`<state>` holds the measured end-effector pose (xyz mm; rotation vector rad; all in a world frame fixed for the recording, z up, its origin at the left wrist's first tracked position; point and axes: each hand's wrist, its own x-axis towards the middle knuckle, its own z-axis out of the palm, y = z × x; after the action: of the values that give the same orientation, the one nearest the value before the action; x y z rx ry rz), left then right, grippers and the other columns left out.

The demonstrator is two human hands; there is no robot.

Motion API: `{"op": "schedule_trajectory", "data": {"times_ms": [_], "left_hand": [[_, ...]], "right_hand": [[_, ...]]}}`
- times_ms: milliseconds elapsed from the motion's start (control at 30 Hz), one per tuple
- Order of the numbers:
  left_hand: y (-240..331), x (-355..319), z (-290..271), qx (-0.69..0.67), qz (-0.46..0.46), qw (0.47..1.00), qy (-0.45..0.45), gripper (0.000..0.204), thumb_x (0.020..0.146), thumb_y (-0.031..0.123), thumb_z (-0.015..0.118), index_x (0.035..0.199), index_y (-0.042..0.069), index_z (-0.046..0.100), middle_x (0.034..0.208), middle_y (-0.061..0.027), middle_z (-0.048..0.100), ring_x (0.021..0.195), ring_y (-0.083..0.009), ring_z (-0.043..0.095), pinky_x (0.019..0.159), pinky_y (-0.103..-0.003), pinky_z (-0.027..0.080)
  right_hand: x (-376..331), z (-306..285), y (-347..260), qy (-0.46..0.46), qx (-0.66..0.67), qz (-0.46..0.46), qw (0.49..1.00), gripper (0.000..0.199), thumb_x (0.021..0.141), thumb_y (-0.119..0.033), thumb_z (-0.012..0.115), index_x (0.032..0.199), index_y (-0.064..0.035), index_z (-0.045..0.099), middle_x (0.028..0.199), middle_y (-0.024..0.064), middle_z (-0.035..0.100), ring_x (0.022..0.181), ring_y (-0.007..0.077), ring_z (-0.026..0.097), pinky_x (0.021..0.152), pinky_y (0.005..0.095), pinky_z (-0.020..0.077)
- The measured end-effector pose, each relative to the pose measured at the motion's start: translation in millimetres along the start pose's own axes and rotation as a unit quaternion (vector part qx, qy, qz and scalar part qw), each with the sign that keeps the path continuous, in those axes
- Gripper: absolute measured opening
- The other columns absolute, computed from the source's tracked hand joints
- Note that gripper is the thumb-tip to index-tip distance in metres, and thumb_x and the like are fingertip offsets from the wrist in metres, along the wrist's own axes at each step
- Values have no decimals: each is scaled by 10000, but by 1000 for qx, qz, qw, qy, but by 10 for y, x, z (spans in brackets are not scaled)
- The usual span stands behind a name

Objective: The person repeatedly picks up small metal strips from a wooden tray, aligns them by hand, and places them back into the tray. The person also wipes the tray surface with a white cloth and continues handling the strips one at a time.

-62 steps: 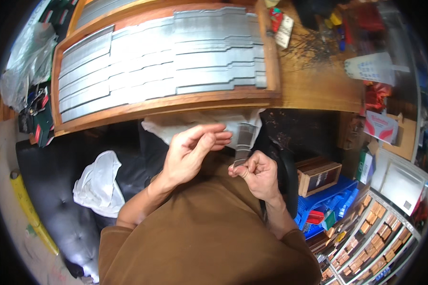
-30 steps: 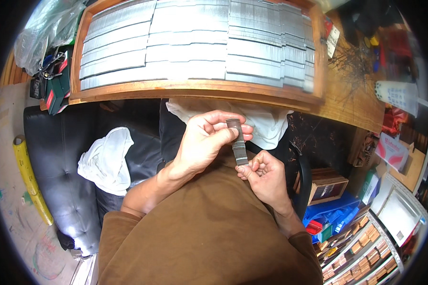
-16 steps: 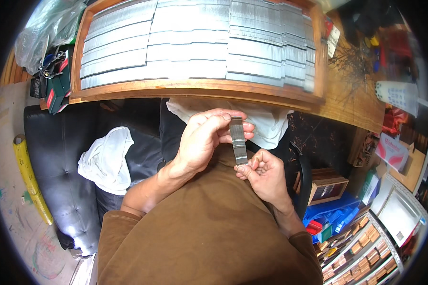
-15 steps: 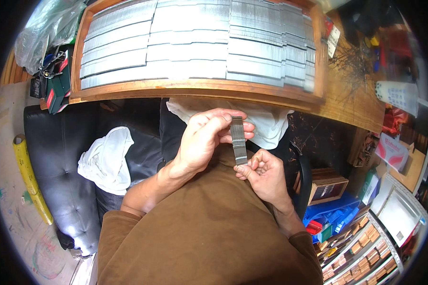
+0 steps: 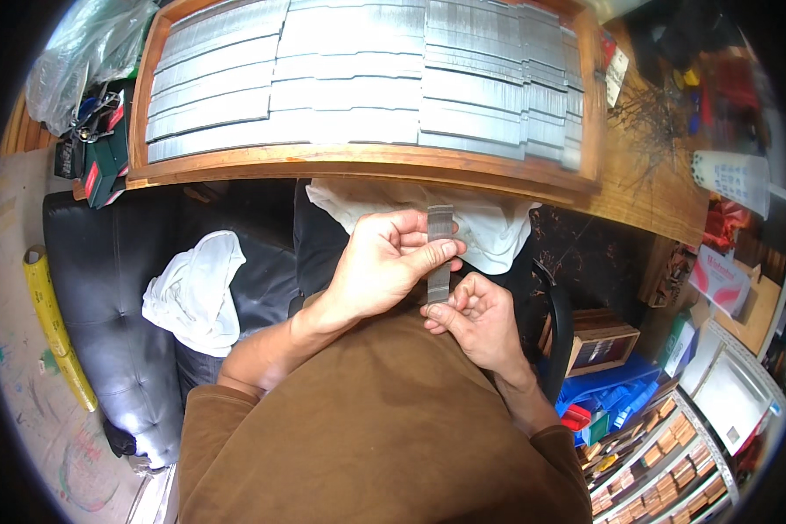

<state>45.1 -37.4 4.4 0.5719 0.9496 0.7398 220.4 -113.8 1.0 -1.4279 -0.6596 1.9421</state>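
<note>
A narrow grey metal strip (image 5: 439, 225) stands upright between both hands, close to my chest. My left hand (image 5: 384, 262) wraps its fingers and thumb around the strip's middle. My right hand (image 5: 476, 319) pinches the strip's lower end from below. Above them, a wooden tray (image 5: 367, 162) on the table holds several rows of the same grey metal strips (image 5: 367, 87) laid side by side. My brown sleeves fill the lower part of the view.
A white cloth (image 5: 489, 223) hangs under the tray's front edge; another white cloth (image 5: 192, 288) lies on a black padded seat (image 5: 105, 288). A yellow roll (image 5: 52, 323) lies at left. Boxes, a blue bin (image 5: 616, 393) and a drawer rack (image 5: 664, 454) crowd the right.
The strip has turned more upright and risen slightly between my hands. My head view has shifted left since the earliest frame, bringing the tray more overhead.
</note>
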Motion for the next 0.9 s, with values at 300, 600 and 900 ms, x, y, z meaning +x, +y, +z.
{"op": "schedule_trajectory", "data": {"times_ms": [300,600,900], "left_hand": [[329,141,-265,69,-120,990,-14,246,939,200,734,1076,1,687,950,-105,757,827,-149,737,643,-221,548],[434,44,-250,102,-97,989,-53,227,955,177,712,1085,-8,693,933,-96,759,822,-138,727,670,-227,547],[374,-186,-73,59,2,997,-55,217,965,111,700,789,6,628,754,-47,698,726,-68,658,562,-200,458]], "right_hand": [[113,222,15,-17,92,-19,995,300,907,33,711,848,-72,436,808,85,658,761,168,727,670,285,632],[378,96,-272,-4,-26,-138,990,248,955,-65,693,1088,-7,492,963,78,658,873,116,676,746,230,540],[570,258,-538,-27,2,-123,992,217,1032,-173,591,936,15,642,719,9,615,540,41,551,467,194,461]]}}
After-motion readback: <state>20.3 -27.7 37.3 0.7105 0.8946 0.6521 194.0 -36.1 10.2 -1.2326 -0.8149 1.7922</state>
